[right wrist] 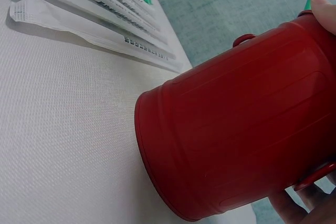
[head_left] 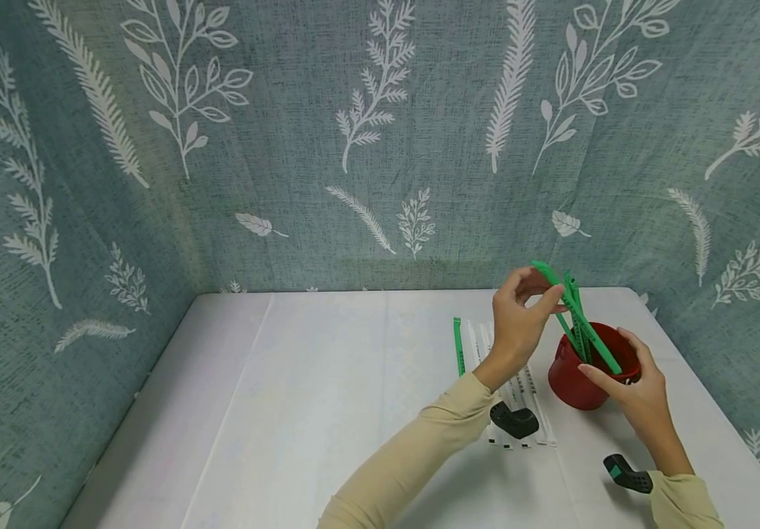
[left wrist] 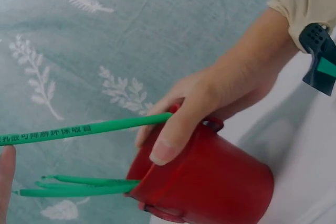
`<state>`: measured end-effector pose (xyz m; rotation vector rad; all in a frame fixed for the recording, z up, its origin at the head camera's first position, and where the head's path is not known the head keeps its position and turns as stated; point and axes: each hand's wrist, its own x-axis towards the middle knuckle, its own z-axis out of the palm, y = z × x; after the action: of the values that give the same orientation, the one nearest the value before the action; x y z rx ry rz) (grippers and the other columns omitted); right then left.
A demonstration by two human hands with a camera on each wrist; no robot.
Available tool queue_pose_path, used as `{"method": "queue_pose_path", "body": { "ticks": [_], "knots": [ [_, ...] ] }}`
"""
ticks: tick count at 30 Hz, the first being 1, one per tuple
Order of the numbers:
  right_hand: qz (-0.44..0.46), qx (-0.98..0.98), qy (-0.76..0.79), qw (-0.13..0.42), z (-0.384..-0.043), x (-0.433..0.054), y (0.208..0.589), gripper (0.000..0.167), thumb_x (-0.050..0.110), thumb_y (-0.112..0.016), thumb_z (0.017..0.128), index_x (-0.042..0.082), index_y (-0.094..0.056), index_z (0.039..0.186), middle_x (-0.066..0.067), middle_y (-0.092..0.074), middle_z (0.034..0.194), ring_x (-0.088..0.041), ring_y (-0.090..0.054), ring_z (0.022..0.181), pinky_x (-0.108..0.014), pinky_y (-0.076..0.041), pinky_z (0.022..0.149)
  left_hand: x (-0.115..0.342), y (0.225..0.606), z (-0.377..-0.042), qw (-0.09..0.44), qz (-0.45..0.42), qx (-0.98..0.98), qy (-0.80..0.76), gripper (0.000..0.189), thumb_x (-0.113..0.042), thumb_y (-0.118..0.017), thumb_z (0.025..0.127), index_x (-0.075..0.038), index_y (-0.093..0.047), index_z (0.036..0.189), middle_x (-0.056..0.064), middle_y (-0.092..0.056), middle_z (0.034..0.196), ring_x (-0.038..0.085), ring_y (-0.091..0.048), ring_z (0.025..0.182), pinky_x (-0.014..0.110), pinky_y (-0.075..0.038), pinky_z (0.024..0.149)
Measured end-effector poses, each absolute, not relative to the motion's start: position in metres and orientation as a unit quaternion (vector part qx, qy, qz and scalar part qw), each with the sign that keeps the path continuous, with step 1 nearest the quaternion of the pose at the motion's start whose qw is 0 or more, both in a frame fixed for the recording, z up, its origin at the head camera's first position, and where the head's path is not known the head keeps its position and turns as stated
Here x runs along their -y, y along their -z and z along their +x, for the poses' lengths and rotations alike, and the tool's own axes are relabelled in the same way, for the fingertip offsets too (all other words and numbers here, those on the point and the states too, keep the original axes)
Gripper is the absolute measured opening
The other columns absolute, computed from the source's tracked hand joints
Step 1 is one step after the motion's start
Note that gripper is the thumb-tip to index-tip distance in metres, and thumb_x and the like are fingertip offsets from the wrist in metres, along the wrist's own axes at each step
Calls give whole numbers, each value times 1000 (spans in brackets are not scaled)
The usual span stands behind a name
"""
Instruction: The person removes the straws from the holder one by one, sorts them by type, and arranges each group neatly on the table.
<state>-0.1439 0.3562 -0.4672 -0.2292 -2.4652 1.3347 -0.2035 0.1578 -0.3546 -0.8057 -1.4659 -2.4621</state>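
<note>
In the head view my left hand pinches the upper end of a green wrapped straw between thumb and fingers. The straw slants down into a red pail, its lower end at the inner rim near my right thumb. Dark printed characters run along this straw in the left wrist view. Several other green straws stick out of the pail's mouth. My right hand grips the pail at its rim, thumb on the near side and fingers around the far side. Small loop handles show on the pail's sides.
Left of the pail, several white-wrapped straws lie side by side on the white table, partly hidden by my left forearm. One green straw lies at their left edge. A leaf-patterned curtain encloses the table's back and sides.
</note>
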Motion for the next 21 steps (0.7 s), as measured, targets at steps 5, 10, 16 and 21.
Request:
{"method": "queue_pose_path", "body": {
  "ticks": [5,10,16,21],
  "knots": [
    [-79,865,-467,164,-144,-357,467,84,27,-72,85,27,-21,151,-17,-37,140,-15,-34,114,-7,-45,66,-154,352,-206,87,-260,472,838,22,8,-57,90,16,-49,109,36,-50,101,20,-60,87,39,-59,71],
    [-75,864,-470,163,-143,-357,467,83,26,-72,85,27,-21,151,-17,-36,140,-13,-34,113,-7,-46,67,-153,359,-216,92,-254,457,847,21,7,-56,91,14,-49,110,32,-51,101,12,-58,84,45,-58,72],
    [-71,863,-472,167,-143,-357,468,82,25,-72,85,25,-23,151,-16,-37,139,-10,-34,112,-7,-46,68,-147,360,-221,98,-226,449,859,23,3,-59,91,7,-52,112,12,-57,98,18,-60,86,47,-58,71],
    [-69,865,-468,168,-143,-357,469,82,25,-72,85,26,-22,151,-17,-37,139,-10,-33,112,-6,-45,68,-138,357,-220,88,-205,438,871,24,4,-59,90,8,-52,112,7,-58,95,20,-60,84,49,-58,68]
  ]
}}
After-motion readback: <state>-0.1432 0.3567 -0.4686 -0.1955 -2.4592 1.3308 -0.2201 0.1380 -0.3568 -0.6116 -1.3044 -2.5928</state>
